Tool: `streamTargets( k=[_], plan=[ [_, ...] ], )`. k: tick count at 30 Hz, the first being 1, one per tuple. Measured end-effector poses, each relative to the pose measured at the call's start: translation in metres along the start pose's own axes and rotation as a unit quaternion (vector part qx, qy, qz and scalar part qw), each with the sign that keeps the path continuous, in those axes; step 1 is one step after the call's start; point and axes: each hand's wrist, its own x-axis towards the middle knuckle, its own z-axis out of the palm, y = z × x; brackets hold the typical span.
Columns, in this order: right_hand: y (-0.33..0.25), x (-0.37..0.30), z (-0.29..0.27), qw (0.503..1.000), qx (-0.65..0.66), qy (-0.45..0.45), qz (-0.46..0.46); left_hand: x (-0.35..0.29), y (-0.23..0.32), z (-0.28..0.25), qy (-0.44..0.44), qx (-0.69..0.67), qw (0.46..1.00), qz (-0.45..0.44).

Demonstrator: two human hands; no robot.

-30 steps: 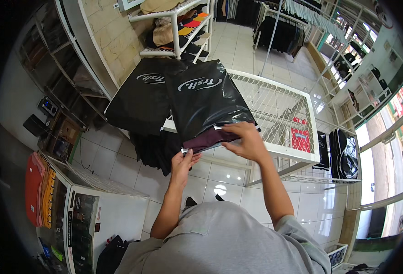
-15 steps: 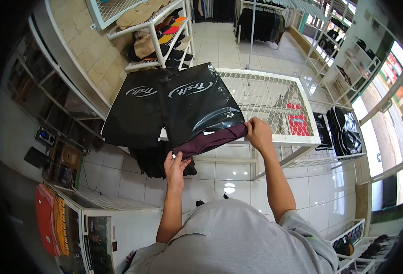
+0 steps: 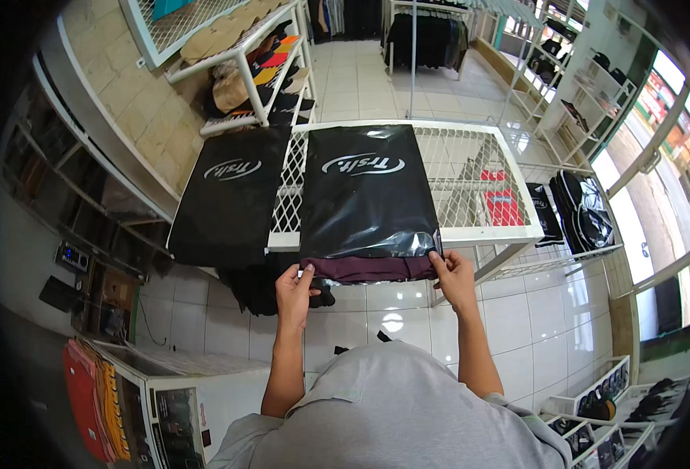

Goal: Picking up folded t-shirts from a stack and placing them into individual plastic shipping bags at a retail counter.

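A black plastic packaging bag (image 3: 368, 199) lies on the white wire-mesh table (image 3: 470, 148), its near end hanging slightly past the front edge. From the bag's mouth a strip of folded maroon cloth (image 3: 368, 270) sticks out. My left hand (image 3: 293, 293) pinches the near left corner of the bag and cloth between thumb and fingers. At the near right corner, my right hand (image 3: 454, 280) grips the bag and cloth the same way. To the left, apart from this bag, lies another black bag (image 3: 231, 191) with a white print.
Black cloth (image 3: 255, 285) hangs below the table's left front. Caps fill a white rack (image 3: 243, 62) at the back left. Packed black bags (image 3: 579, 211) sit on a low wire shelf to the right. A white counter (image 3: 243, 391) stands near left, beside hanging red and yellow clothes (image 3: 87, 399).
The bag has turned straight and shifted right, off the other black bag, so mesh shows between them. Both hands moved with it, the right one nearer to me.
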Motion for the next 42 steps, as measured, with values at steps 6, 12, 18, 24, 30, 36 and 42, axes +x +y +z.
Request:
streamTargets(
  k=[6, 12, 18, 24, 30, 36, 42],
  plan=[
    [-0.027, 0.032, 0.019, 0.984, -0.110, 0.088, -0.109, 0.038, 0.042, 0.021, 0.021, 0.086, 0.996, 0.020],
    [-0.034, 0.068, 0.018, 0.987, -0.063, 0.108, -0.103, 0.087, 0.040, 0.016, 0.021, 0.144, 0.986, 0.077],
    [-0.001, 0.011, 0.000, 0.996, 0.074, 0.052, -0.003, 0.012, 0.019, -0.012, -0.020, 0.104, 0.992, -0.067],
    [0.004, 0.027, -0.005, 0.998, 0.036, 0.033, -0.031, 0.030, 0.029, -0.006, -0.052, -0.021, 0.993, -0.102],
    [0.002, 0.019, -0.018, 1.000, -0.012, 0.001, -0.013, 0.030, 0.017, 0.010, 0.014, -0.004, 1.000, -0.016],
    [0.010, 0.010, -0.027, 0.994, 0.067, -0.066, 0.054, 0.023, -0.010, -0.012, 0.008, 0.002, 0.997, -0.083],
    [-0.026, 0.050, 0.008, 0.999, -0.015, -0.001, -0.045, 0.070, 0.031, 0.019, 0.014, 0.011, 1.000, -0.003]
  ],
)
